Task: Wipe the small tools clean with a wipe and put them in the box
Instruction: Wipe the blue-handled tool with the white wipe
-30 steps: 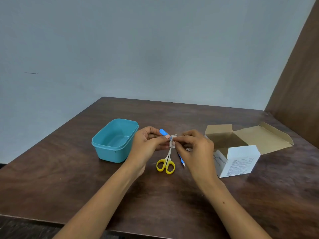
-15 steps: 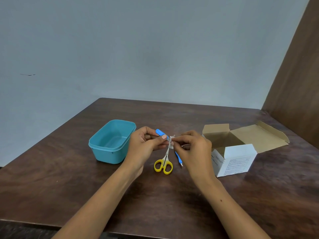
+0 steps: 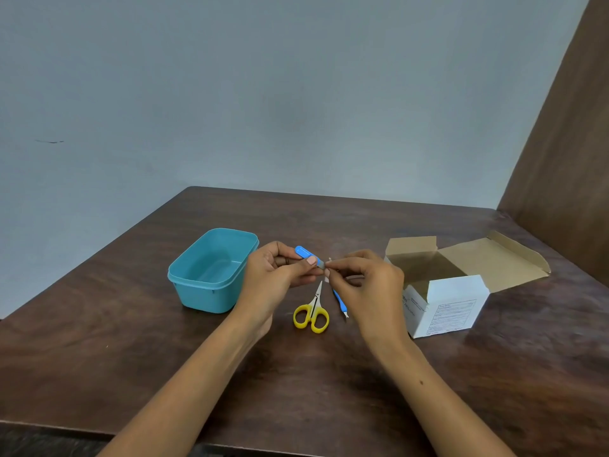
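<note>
On the left of the dark wooden desk point(image 3: 99, 324) stands one teal plastic box point(image 3: 211, 272), open at the top, with nothing visible inside it. Just to its right the left hand point(image 3: 276, 278) is raised above the desk, its fingers point(image 3: 309, 260) clamped on one small tool with a blue handle point(image 3: 304, 253); the blue end points up and back toward the box, and a short grey metal part sticks out past the thumb. The metal tip meets the right hand point(image 3: 365, 285), whose fingers are pinched together on one small whitish wipe point(image 3: 328, 267) folded around that tip. Only a scrap of the wipe shows between the two hands.

Below the hands, two more tools lie on the desk: one pair of small scissors with yellow handles point(image 3: 311, 316), blades closed and pointing away, and just to its right one thin blue-handled pick point(image 3: 340, 301), partly hidden by the right hand. The two lie near each other but apart.

Farther right sits one white cardboard carton point(image 3: 445, 308) with its brown flaps folded open and printed text on its side. It stands well apart from the teal box, with both hands and all three tools between them.
</note>
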